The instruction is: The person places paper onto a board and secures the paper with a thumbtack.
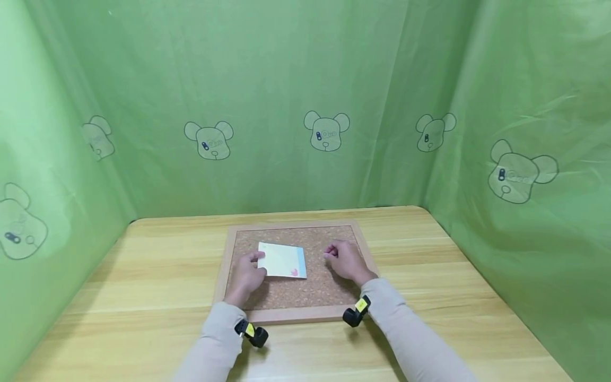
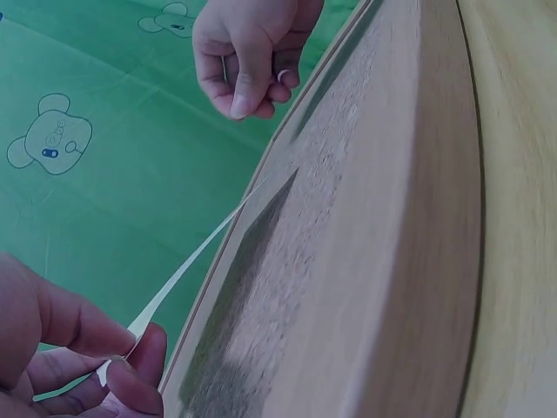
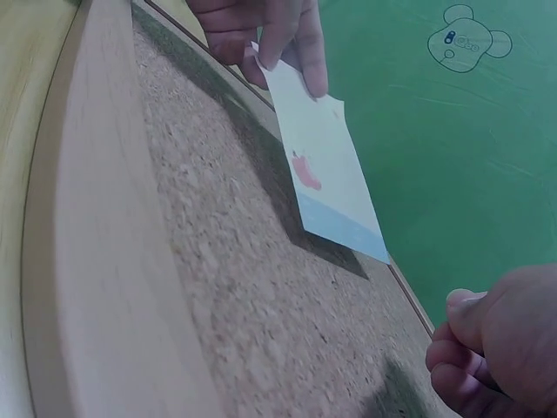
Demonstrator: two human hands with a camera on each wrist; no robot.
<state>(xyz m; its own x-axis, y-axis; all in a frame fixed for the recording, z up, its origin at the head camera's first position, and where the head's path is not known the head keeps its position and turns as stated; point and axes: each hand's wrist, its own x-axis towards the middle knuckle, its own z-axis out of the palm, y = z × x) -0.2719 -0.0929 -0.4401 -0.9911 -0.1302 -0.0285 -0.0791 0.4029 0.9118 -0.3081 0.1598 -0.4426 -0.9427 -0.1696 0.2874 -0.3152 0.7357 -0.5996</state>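
My left hand (image 1: 247, 273) pinches the left edge of a cream paper sheet (image 1: 279, 260) between thumb and fingers. The sheet has a blue band at its right end and a small pink print near a corner. It tilts above a wood-framed cork board (image 1: 305, 297) and casts a shadow on the cork. In the left wrist view the sheet (image 2: 187, 264) appears nearly edge-on. To the right of the sheet, my right hand (image 1: 347, 260) hovers over the board with fingers curled and thumb against the index finger. No object shows between those fingers (image 3: 457, 361).
The cork board lies on a light wooden table (image 1: 167, 276). Green curtains (image 1: 267, 63) printed with bear heads surround the table at the back and both sides. A black wrist camera (image 1: 253, 334) is strapped over each sleeve.
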